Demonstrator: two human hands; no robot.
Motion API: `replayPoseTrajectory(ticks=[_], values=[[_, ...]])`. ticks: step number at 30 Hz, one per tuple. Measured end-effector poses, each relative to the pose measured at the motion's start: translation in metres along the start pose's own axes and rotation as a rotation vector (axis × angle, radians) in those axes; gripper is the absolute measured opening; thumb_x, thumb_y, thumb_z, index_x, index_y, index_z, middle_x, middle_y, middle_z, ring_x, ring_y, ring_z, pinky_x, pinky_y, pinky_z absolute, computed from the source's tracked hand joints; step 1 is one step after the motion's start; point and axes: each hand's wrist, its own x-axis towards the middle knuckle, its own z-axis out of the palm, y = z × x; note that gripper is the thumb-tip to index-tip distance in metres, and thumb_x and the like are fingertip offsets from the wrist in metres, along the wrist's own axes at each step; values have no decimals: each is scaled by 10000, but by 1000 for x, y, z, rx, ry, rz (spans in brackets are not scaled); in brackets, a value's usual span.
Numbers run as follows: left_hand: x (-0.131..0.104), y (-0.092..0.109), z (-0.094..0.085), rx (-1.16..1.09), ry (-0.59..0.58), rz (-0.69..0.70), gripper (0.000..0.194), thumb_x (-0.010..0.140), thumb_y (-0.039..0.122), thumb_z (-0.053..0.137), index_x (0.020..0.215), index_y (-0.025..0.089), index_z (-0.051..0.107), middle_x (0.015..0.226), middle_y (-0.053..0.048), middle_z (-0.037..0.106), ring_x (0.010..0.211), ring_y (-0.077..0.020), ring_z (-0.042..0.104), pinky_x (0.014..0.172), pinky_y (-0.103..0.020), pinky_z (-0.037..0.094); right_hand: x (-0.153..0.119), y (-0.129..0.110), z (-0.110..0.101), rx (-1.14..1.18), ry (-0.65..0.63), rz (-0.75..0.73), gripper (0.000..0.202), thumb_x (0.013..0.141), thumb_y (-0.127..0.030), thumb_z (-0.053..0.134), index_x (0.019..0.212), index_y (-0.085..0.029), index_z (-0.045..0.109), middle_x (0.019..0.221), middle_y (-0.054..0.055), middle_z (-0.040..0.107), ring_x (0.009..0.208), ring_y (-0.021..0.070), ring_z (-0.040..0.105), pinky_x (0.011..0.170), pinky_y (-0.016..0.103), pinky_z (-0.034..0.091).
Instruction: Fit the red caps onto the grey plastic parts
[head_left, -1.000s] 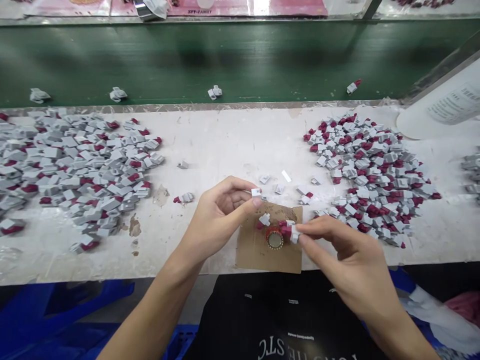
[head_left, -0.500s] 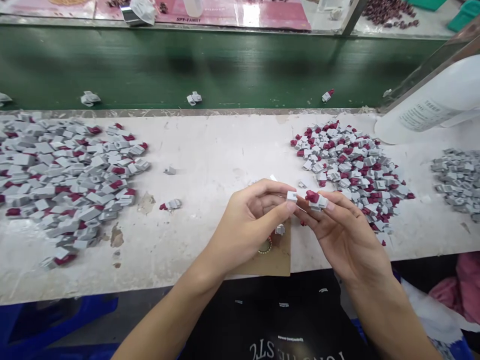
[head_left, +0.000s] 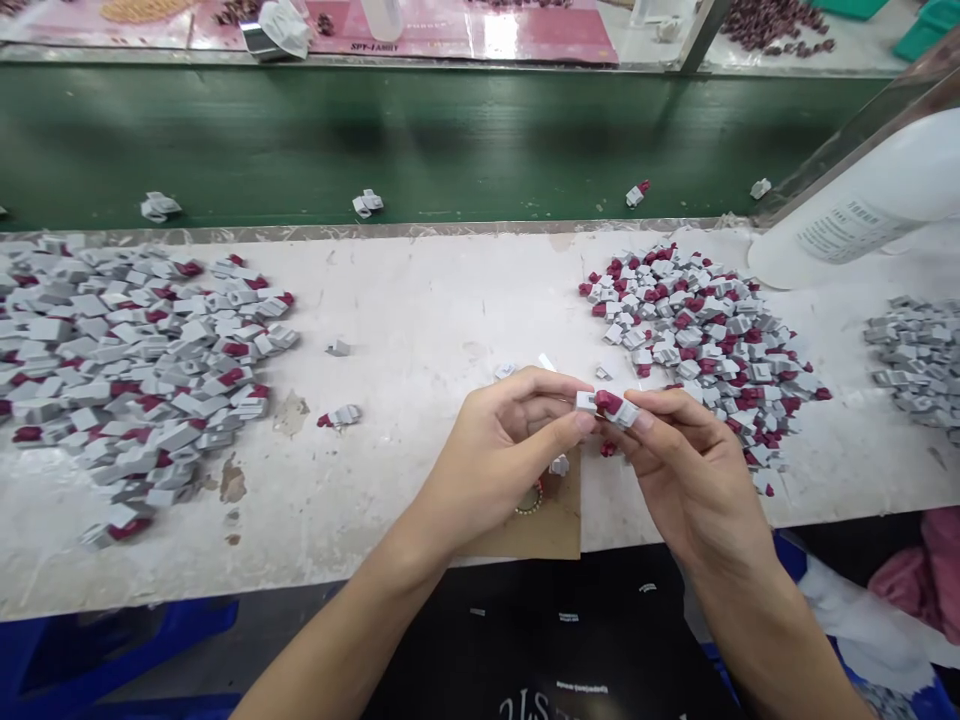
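Observation:
Between thumb and fingertips, my left hand [head_left: 502, 450] pinches a small grey plastic block [head_left: 586, 402]. My right hand [head_left: 690, 460] is closed on a grey and dark red plastic piece [head_left: 618, 408], its red end turned toward the grey block. The two parts meet or nearly meet; whether they are joined I cannot tell. Below my hands lies a brown board [head_left: 559, 525], partly hidden by the left one, with a beaded ring [head_left: 531, 498] and a small grey piece [head_left: 559, 464] by it.
A large heap of grey and red pieces [head_left: 150, 350] covers the table's left. To the right are a similar heap [head_left: 697, 320] and a grey heap [head_left: 919, 350]. A white bottle [head_left: 855, 210] leans at the back right. Behind runs a green conveyor belt [head_left: 465, 130] carrying scattered pieces.
My hands have come closer together, bringing the red end of the right piece up to the grey block. The pieces on the green belt have shifted left.

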Motion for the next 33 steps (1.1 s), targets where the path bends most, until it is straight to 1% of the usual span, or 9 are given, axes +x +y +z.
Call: replayPoseTrajectory(ticks=[4, 9, 12, 15, 18, 21, 25, 29, 33], values=[[-1, 0, -1, 89, 0, 44, 107, 1015, 238, 869, 1116, 206, 862, 1082, -58, 875, 997, -205, 847, 890, -292, 699, 2, -1, -4, -135, -59, -22, 104, 922, -428, 984, 991, -364, 939, 996, -4, 877, 962, 156, 831, 858, 221, 684], [2, 7, -8, 142, -45, 33, 130, 1007, 273, 872, 1116, 210, 841, 1075, -66, 876, 1005, -236, 856, 900, -343, 713, 12, -7, -8, -206, -173, -3, 60, 958, -390, 948, 1007, -360, 932, 987, 8, 875, 940, 171, 841, 823, 243, 681], [19, 15, -16, 251, -61, 54, 151, 1030, 306, 828, 1148, 215, 801, 1088, -67, 867, 1035, -246, 846, 919, -374, 704, 30, -19, -3, -295, -219, -26, 75, 968, -386, 919, 1029, -342, 920, 989, 20, 874, 931, 195, 845, 816, 292, 695], [56, 25, -25, 548, -26, 138, 112, 1021, 279, 797, 1111, 212, 792, 1140, -74, 848, 1034, -236, 808, 937, -389, 670, 68, -38, 9, -557, -227, -93, 138, 959, -355, 885, 1073, -281, 907, 1041, 63, 879, 963, 247, 845, 883, 397, 711], [112, 36, -35, 818, 161, 225, 42, 969, 175, 784, 1002, 201, 788, 1111, -78, 841, 969, -220, 764, 930, -379, 628, 132, -59, 23, -951, 12, -214, 201, 989, -257, 796, 1172, -223, 872, 1197, 105, 876, 1083, 278, 829, 1022, 454, 671], [173, 47, -46, 882, 356, 211, 70, 951, 135, 758, 932, 199, 736, 1070, -96, 829, 976, -235, 752, 948, -388, 601, 208, -72, 37, -1091, 207, -245, 241, 1001, -154, 710, 1213, -153, 824, 1327, 188, 822, 1280, 351, 753, 1187, 528, 549], [236, 57, -62, 930, 503, 158, 132, 950, 127, 741, 881, 213, 667, 1084, -140, 804, 1027, -289, 731, 957, -446, 572, 288, -68, 51, -1170, 289, -145, 135, 941, -230, 832, 1035, -145, 785, 1295, 267, 771, 1380, 466, 658, 1172, 607, 506], [268, 61, -74, 1000, 591, 114, 169, 961, 141, 748, 856, 220, 641, 1090, -170, 784, 1124, -346, 699, 1061, -545, 514, 320, -57, 63, -1143, 248, -136, 116, 935, -178, 834, 966, -172, 723, 1244, 194, 767, 1310, 390, 685, 1139, 569, 531], [270, 57, -76, 1062, 640, 123, 103, 967, 152, 735, 991, 225, 666, 1151, -185, 737, 1299, -426, 613, 1132, -643, 452, 304, -64, 70, -1026, 111, -205, 123, 983, -138, 758, 983, -218, 664, 974, 71, 756, 928, 250, 764, 886, 406, 615]])
